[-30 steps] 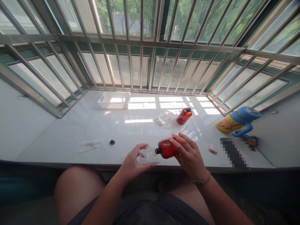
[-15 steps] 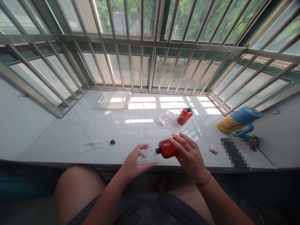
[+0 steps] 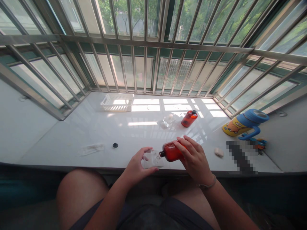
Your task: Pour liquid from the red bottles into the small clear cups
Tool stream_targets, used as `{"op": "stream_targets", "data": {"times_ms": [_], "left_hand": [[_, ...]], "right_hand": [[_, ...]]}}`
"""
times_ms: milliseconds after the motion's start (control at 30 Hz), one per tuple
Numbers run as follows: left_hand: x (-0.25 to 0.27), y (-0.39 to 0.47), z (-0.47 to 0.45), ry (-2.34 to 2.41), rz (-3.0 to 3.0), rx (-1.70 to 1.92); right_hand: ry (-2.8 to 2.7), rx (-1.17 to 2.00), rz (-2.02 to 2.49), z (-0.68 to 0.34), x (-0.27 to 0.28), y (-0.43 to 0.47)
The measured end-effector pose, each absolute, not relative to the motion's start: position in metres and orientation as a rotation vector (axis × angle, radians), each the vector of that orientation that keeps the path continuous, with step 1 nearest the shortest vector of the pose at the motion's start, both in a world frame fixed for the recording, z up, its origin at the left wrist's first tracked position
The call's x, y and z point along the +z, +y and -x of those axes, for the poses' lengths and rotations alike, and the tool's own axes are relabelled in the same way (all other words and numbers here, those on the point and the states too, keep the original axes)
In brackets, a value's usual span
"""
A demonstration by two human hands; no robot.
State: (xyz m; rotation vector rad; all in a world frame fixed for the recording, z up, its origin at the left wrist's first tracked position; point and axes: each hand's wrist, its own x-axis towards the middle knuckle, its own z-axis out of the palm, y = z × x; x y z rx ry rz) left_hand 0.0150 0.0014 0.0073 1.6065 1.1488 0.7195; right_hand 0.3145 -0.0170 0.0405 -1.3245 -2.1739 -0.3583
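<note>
My right hand [image 3: 194,159] grips an uncapped amber bottle [image 3: 170,151], tipped on its side with the neck pointing left. The neck meets the mouth of a small clear container [image 3: 153,158] at the near edge of the white sill, and my left hand [image 3: 137,166] holds that container from the left. A small black cap [image 3: 115,145] lies on the sill to the left of my hands. A second amber bottle [image 3: 189,118] with a black cap lies farther back.
A white plastic basket [image 3: 117,102] stands at the back left near the window bars. Clear plastic packaging [image 3: 168,122] lies mid-sill, a clear wrapper [image 3: 91,149] at the left. A yellow and blue cup [image 3: 244,124] and a small white lump [image 3: 218,152] are at the right.
</note>
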Motion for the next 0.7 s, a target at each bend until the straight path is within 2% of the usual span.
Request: {"op": "stream_targets", "data": {"times_ms": [700], "left_hand": [[0.0009,0.0033,-0.0138,1.166,-1.628,0.741]], "right_hand": [[-2.181,-0.407,1.340,-0.3165,0.0394,-0.0163]]}}
